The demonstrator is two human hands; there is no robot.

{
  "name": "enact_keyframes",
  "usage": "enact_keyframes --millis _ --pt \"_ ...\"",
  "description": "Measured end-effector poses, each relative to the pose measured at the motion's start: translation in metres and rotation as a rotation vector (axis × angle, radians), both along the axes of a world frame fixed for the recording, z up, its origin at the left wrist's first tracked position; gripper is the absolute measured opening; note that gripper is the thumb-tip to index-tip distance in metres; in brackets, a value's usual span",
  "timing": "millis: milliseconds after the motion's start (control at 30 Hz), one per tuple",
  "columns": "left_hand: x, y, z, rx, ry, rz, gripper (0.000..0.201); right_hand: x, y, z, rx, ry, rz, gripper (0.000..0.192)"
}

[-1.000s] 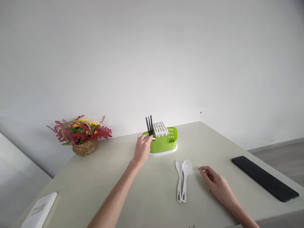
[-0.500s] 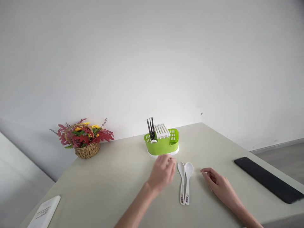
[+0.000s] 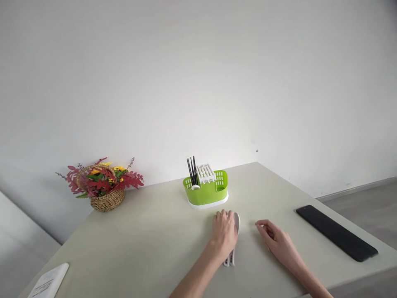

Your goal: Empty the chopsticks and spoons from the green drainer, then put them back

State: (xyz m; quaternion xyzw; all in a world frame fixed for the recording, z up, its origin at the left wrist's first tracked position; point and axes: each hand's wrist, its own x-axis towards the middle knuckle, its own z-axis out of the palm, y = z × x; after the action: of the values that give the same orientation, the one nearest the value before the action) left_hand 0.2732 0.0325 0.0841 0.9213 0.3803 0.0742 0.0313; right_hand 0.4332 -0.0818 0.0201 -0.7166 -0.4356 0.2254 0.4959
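Two white spoons lie side by side on the table, bowls away from me. My left hand (image 3: 223, 231) covers most of them from above, its fingers curled down at the left spoon's (image 3: 226, 262) bowl; the exact grip is hidden. The right spoon (image 3: 237, 222) shows its bowl edge and handle end beside my hand. My right hand (image 3: 276, 240) rests on the table to the right, fingers loosely curled, with nothing visible in them. Beyond the left hand stands a green cutlery basket (image 3: 206, 195) on a white base, holding black chopsticks (image 3: 192, 171) and a white ladle-like piece (image 3: 195, 187).
A white slatted rack (image 3: 206, 173) sits across the basket's middle. At left are a wicker basket (image 3: 107, 201) of artificial flowers and a white box-like item (image 3: 49, 281) with print. A long black case (image 3: 336, 232) lies near the table's right edge. A wall rises behind.
My left hand has come down from left of the spoons onto them, fingers now at the left spoon. The right hand stays in its pose. The whole view has shifted slightly.
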Motion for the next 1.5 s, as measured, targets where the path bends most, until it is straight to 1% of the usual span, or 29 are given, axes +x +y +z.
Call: enact_keyframes --millis 100,200,267,300,333,400,467,500,533,600,633,667,700,733,800,900,1000,1100,1267,1400,1500 --pt "-0.001 0.002 0.004 -0.040 0.003 0.007 0.034 -0.001 0.000 0.001 0.005 -0.006 -0.002 0.043" --pt "-0.007 0.005 0.010 -0.080 -0.021 0.024 0.035 -0.001 0.000 0.000 0.007 -0.021 -0.001 0.043" --pt "-0.014 0.005 0.018 -0.113 -0.096 0.029 0.038 0.000 0.000 -0.001 0.002 -0.025 0.001 0.043" --pt "-0.018 0.004 0.026 -0.135 -0.164 0.013 0.040 0.000 0.000 -0.001 -0.003 -0.025 0.002 0.043" --pt "-0.023 0.002 0.035 -0.167 -0.249 -0.017 0.041 0.000 0.000 -0.002 -0.007 -0.026 0.000 0.043" --pt "-0.033 -0.004 0.061 -0.274 -0.458 -0.122 0.042 0.000 -0.001 -0.002 -0.011 -0.025 0.001 0.043" --pt "-0.042 -0.009 0.095 -0.406 -0.673 -0.241 0.043 0.000 -0.001 -0.001 -0.017 -0.020 0.006 0.043" --pt "-0.046 -0.010 0.113 -0.420 -0.771 -0.280 0.042 -0.001 -0.002 -0.001 -0.019 -0.018 0.007 0.043" --pt "-0.050 -0.010 0.130 -0.382 -0.855 -0.301 0.041 -0.001 -0.002 0.000 -0.021 -0.017 0.007 0.043" --pt "-0.059 -0.001 0.159 -0.214 -1.031 -0.260 0.038 -0.001 -0.002 0.000 -0.022 -0.018 0.002 0.044" --pt "-0.064 0.007 0.170 -0.126 -1.103 -0.231 0.038 -0.001 -0.002 0.001 -0.020 -0.019 -0.001 0.044" --pt "-0.069 0.017 0.177 -0.039 -1.167 -0.202 0.038 -0.001 -0.002 0.000 -0.017 -0.021 -0.004 0.045" --pt "-0.074 0.029 0.181 0.045 -1.216 -0.176 0.038 -0.002 -0.002 0.000 -0.016 -0.022 -0.005 0.045" --pt "-0.078 0.042 0.181 0.121 -1.252 -0.152 0.037 -0.001 -0.002 0.000 -0.016 -0.023 -0.006 0.045" --pt "-0.086 0.071 0.173 0.235 -1.294 -0.106 0.035 -0.001 -0.001 -0.002 -0.019 -0.029 -0.007 0.045" --pt "-0.093 0.109 0.149 0.307 -1.280 -0.046 0.034 -0.001 -0.001 -0.003 -0.011 -0.047 -0.011 0.044" --pt "-0.093 0.133 0.122 0.333 -1.190 -0.001 0.029 -0.001 -0.001 -0.003 0.002 -0.058 -0.016 0.044" --pt "-0.089 0.142 0.101 0.332 -1.106 0.008 0.024 -0.001 -0.002 -0.001 -0.005 -0.053 -0.021 0.045" --pt "-0.090 0.143 0.075 0.283 -0.969 -0.002 0.024 0.000 -0.003 0.000 -0.015 -0.046 -0.012 0.044" --pt "-0.095 0.142 0.061 0.243 -0.882 -0.016 0.025 -0.001 -0.003 0.001 -0.010 -0.052 -0.017 0.043" --pt "-0.098 0.141 0.057 0.255 -0.826 -0.030 0.026 -0.001 -0.003 0.000 -0.005 -0.042 -0.016 0.042"
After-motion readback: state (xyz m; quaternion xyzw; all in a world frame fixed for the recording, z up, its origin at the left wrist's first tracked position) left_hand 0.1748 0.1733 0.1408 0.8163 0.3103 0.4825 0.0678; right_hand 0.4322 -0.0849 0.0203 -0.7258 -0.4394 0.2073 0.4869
